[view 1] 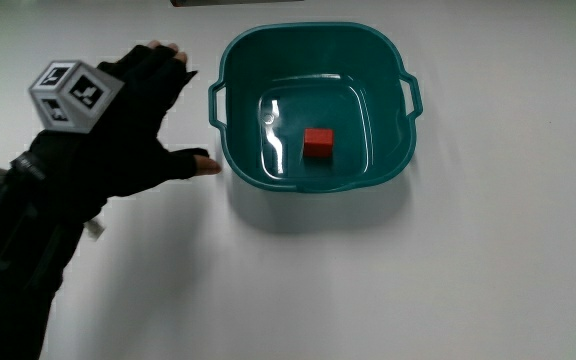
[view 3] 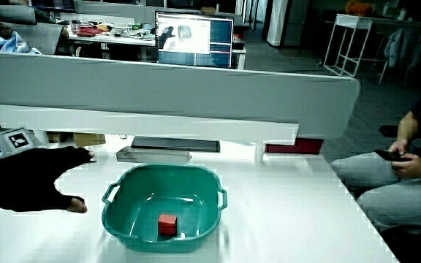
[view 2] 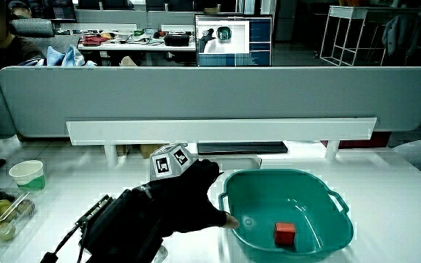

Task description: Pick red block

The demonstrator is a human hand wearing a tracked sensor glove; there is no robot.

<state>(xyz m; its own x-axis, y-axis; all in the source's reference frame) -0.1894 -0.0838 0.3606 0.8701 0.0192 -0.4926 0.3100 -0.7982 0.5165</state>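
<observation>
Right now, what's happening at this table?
A gloved hand with a patterned cube on its back is beside a teal basin on the white table, fingers spread and holding nothing. The red block lies alone on the basin's floor, untouched. The thumb tip is close to the basin's outer wall near one handle, though contact can't be confirmed. The pick has not yet been done: the hand is outside the basin, not over the block.

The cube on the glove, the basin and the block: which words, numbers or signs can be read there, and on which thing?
Patterned cube on the hand: black-and-white marker patterns only, no letters or numbers.
Teal basin: no text.
Red block: no text.
</observation>
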